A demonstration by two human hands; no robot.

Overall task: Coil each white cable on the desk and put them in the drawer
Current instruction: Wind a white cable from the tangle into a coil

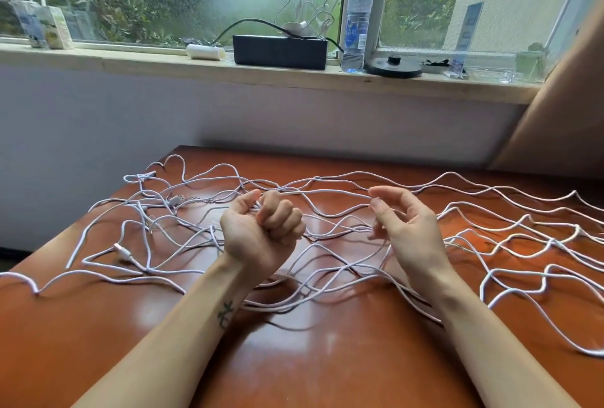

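Note:
Several long white cables (327, 263) lie tangled across the glossy brown desk (310, 358), with USB plugs showing at the left (124, 252). My left hand (261, 231) is raised over the middle of the tangle, palm toward me, fingers curled into a fist that grips a white cable strand near the thumb. My right hand (405, 227) hovers to its right with loosely curved fingers, thumb and index tips slightly apart. A strand runs from the left fist to the right index fingertip and passes behind it. No drawer is in view.
The desk's far edge meets a white wall under a window sill (196, 61). On the sill stand a black box (279, 51) with more cables on top, a water bottle (356, 25), a black round lid (394, 65) and cartons (49, 26).

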